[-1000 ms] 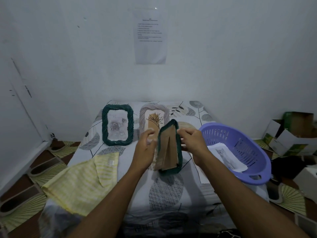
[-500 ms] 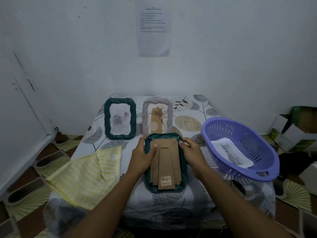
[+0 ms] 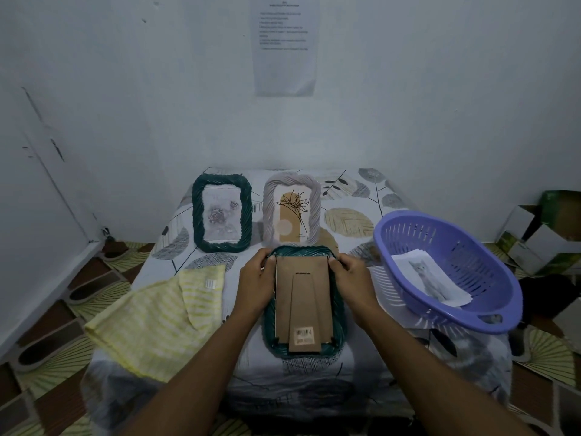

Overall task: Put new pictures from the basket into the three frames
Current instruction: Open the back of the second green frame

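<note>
A dark green woven frame [image 3: 304,350] lies face down on the table in front of me, its brown cardboard back [image 3: 303,298] and stand facing up. My left hand [image 3: 255,283] holds its upper left edge and my right hand [image 3: 350,278] holds its upper right edge, thumbs by the back panel's top corners. Behind it lie a second green frame [image 3: 222,212] with a rose picture and a grey frame [image 3: 292,214] with a plant drawing. At the right, the purple basket [image 3: 490,306] holds paper pictures [image 3: 430,278], a cat on top.
A yellow striped cloth [image 3: 157,319] lies on the table's left side. The table's leaf-patterned cover [image 3: 345,221] hangs over the front edge. Cardboard boxes [image 3: 544,231] sit on the floor at the right. A printed sheet [image 3: 284,45] hangs on the wall behind.
The green frame was upright between my hands, then came down flat with its back up. My hands have shifted to its upper corners.
</note>
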{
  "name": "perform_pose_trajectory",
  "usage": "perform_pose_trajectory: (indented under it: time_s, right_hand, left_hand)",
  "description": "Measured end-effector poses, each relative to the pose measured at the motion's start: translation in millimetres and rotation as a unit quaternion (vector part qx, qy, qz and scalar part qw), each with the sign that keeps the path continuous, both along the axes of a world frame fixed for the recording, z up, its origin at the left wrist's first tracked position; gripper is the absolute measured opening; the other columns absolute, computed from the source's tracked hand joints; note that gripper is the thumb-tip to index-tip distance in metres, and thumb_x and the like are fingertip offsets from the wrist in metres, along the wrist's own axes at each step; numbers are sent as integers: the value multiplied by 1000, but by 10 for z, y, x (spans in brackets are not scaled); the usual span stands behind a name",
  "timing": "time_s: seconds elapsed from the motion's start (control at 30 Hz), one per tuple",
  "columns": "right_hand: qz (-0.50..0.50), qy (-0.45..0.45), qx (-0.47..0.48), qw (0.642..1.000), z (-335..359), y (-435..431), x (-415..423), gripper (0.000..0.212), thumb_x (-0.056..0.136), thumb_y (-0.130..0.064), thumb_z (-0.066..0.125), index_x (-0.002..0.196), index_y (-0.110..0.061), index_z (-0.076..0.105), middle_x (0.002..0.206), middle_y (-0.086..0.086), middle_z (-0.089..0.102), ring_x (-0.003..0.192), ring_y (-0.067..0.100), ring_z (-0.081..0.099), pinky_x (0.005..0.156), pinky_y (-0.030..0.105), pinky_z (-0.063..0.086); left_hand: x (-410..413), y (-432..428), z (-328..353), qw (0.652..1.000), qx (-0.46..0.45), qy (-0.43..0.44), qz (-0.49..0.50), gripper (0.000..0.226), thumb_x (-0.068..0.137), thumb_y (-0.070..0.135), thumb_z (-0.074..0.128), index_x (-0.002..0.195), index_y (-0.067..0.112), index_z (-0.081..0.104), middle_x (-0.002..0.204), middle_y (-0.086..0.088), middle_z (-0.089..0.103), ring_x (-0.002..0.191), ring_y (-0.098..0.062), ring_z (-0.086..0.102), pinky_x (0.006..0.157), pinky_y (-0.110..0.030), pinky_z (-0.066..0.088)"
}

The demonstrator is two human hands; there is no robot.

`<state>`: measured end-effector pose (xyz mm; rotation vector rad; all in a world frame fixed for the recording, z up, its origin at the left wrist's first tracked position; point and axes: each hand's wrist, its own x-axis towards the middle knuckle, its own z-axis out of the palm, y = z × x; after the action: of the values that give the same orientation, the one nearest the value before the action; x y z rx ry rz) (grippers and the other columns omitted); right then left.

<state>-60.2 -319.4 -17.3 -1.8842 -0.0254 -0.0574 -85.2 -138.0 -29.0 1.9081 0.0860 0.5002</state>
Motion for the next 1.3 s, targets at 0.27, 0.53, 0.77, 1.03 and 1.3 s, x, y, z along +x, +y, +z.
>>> perform_pose_trajectory:
  time_s: [0.27, 0.53, 0.77, 1.03, 1.3]
  right_hand:
    - [-33, 16, 1, 999, -28, -113, 72, 30, 98, -26, 49, 96, -4, 69, 93, 19, 68, 85, 30, 62, 73, 35, 45]
    - [51, 35, -107, 992, -41, -251, -9, 54, 101, -26, 48, 150, -16, 29, 153, 5, 38, 139, 25, 38, 110, 38, 33]
    - [88, 1, -142, 986, -68, -290, -115, 57, 100, -21, 49, 152, -17, 26, 158, 3, 30, 143, 23, 31, 112, 34, 29]
    - [13, -29, -193, 981, -162, -353, -454, 44, 94, -11, 52, 137, -15, 46, 134, 11, 56, 124, 29, 52, 99, 37, 44]
    - [72, -70, -233, 967, -166, -573, -459, 46, 93, -17, 57, 138, -16, 47, 132, 8, 60, 119, 26, 56, 90, 27, 43]
  left_hand:
    - [63, -99, 11, 998, -27, 55, -6, 32, 100, 21, 45, 129, 13, 56, 114, 2, 60, 102, -13, 56, 87, -25, 42]
    - [-48, -163, -110, 994, 5, 107, -3, 33, 92, 14, 61, 124, 8, 59, 110, -4, 65, 94, -9, 59, 82, -18, 42]
    - [-197, -177, -132, 992, 106, 74, -6, 31, 86, 15, 67, 116, 10, 67, 109, -4, 70, 89, -8, 60, 79, -13, 41]
    - [-316, -197, -216, 986, 155, 56, 17, 22, 84, 17, 68, 105, 14, 72, 98, -4, 73, 90, -18, 65, 93, -39, 50]
    - [-475, -275, -303, 962, 257, 89, -26, 51, 79, 49, 51, 126, 28, 57, 125, 4, 58, 125, -13, 40, 96, -29, 18]
